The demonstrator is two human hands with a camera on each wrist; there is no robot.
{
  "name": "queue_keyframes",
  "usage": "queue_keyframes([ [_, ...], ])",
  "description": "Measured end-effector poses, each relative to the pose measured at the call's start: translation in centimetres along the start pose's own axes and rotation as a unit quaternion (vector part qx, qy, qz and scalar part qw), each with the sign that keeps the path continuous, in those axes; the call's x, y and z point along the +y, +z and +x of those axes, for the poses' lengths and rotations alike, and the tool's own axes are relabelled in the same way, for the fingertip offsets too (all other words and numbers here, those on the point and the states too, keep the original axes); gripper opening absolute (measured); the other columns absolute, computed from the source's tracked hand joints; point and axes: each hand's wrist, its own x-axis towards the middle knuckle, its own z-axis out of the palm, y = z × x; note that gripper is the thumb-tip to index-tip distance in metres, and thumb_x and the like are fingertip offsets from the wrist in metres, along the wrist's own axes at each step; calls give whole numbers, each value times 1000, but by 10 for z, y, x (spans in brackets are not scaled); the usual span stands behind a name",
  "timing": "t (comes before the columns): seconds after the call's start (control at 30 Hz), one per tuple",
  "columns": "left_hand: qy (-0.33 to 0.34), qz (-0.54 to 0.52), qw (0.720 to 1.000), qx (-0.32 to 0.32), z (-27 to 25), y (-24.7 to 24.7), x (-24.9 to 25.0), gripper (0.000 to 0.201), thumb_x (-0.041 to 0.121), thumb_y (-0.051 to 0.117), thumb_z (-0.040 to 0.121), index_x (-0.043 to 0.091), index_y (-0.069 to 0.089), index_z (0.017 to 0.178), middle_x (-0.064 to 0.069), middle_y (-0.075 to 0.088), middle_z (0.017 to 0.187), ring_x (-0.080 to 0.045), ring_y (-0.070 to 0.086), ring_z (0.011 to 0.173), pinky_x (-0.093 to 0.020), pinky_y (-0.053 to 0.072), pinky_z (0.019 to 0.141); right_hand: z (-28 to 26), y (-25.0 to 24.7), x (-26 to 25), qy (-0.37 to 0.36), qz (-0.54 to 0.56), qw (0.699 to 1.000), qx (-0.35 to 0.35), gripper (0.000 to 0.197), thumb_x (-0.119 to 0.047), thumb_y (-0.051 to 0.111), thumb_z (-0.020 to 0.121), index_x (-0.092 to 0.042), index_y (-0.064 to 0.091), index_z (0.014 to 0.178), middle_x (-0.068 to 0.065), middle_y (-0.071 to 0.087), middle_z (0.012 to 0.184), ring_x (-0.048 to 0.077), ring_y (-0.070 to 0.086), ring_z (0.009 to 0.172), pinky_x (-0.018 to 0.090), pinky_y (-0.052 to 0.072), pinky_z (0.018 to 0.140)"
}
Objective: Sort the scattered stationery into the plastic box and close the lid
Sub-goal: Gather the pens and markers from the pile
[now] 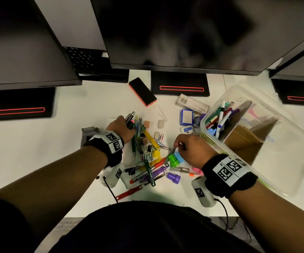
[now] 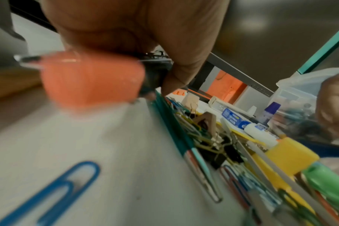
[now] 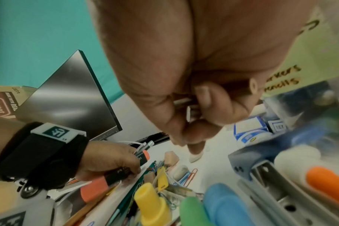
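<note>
White counter (image 1: 38, 143) below three dark monitors (image 1: 184, 33), stationery pile (image 1: 147, 152) at centre.
Left hand (image 1: 123, 129): fingers closed around a bundle of pens (image 1: 130, 116). Right hand (image 1: 191, 148): fingers pinching a pencil (image 3: 248, 87) over the pile. Plastic box (image 1: 291, 143) at right, lid off, holding markers (image 1: 220, 115).

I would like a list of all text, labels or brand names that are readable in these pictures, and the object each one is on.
"Great": brown cardboard box behind the left wrist; the smaller print beside it is too blurred.
"...rkers" and "...encils", partly hidden: yellow note on the plastic box.
Unreadable: the barcode carton, the blue and white packets, the black marker gripped by the left hand.
The wristband squares carry coded patterns, not words.
</note>
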Motion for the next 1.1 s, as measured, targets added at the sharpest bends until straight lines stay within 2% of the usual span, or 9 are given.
queue_keyframes([
  [0.07, 16, 24, 1000, -3, 1, 3, 1, 32, 24, 54, 88, 6, 46, 112, -15, 61, 106, -32, 56, 87, -32, 42, 70, -5, -5, 5, 11, -12, 1000, -8, 22, -6, 51, 86, -13, 69, 98, 7, 71, 99, 24, 64, 90, 21, 38, 66],
  [0.13, 22, 46, 999, -7, 3, 5, 1, 31, 25, 53, 89, 6, 46, 113, -16, 61, 109, -34, 57, 92, -32, 42, 71, -11, -6, 9, 2, -69, 996, -51, 21, -11, 53, 86, -14, 70, 98, 5, 71, 104, 23, 65, 96, 25, 46, 77],
  [0.23, 25, 71, 997, -6, 3, 8, 3, 32, 26, 51, 90, 5, 49, 114, -18, 61, 115, -36, 58, 103, -34, 44, 77, -18, 5, 16, 9, -151, 979, -136, 24, -17, 52, 89, -11, 67, 107, 8, 69, 110, 25, 63, 102, 28, 48, 84],
  [0.4, 26, 67, 997, 8, 2, 11, 10, 36, 35, 51, 91, 5, 54, 112, -17, 63, 113, -35, 59, 104, -35, 47, 83, -27, 28, 26, 24, -227, 954, -194, 33, -22, 56, 88, -12, 57, 119, 7, 60, 122, 25, 58, 113, 31, 47, 88],
  [0.5, 32, 71, 997, 1, 1, 12, 14, 40, 38, 57, 88, 6, 54, 114, -15, 63, 114, -33, 59, 105, -34, 46, 81, -30, 34, 28, 19, -216, 959, -183, 28, -19, 50, 92, -15, 57, 119, 7, 62, 120, 25, 58, 112, 32, 47, 90],
  [0.7, 57, 88, 994, -4, -2, 9, 18, 28, 25, 58, 86, 6, 57, 106, -16, 64, 108, -34, 61, 98, -31, 43, 72, -25, 33, 26, 13, -191, 969, -154, 33, -10, 47, 87, -14, 57, 118, 7, 60, 122, 26, 56, 114, 32, 47, 88],
  [0.87, 71, 129, 989, -11, -6, 6, 11, 36, 31, 59, 85, 6, 55, 110, -16, 63, 111, -33, 60, 101, -33, 46, 76, -26, 27, 32, 37, -158, 971, -177, 25, -15, 49, 86, -14, 56, 109, 7, 60, 115, 26, 58, 105, 27, 38, 72],
  [1.03, 93, 148, 984, -35, -10, 1, 1, 28, 30, 57, 84, 9, 55, 104, -14, 63, 106, -31, 60, 96, -29, 41, 70, -30, 33, 39, 49, -160, 963, -212, 28, -22, 44, 90, -13, 57, 113, 8, 61, 118, 25, 57, 109, 30, 44, 86],
  [1.1, 106, 143, 983, -41, -14, -4, 0, 23, 28, 57, 84, 12, 52, 100, -13, 63, 105, -30, 57, 91, -29, 40, 70, -30, 34, 37, 47, -154, 965, -208, 27, -22, 40, 92, -13, 58, 110, 8, 61, 116, 26, 57, 107, 30, 43, 84],
])
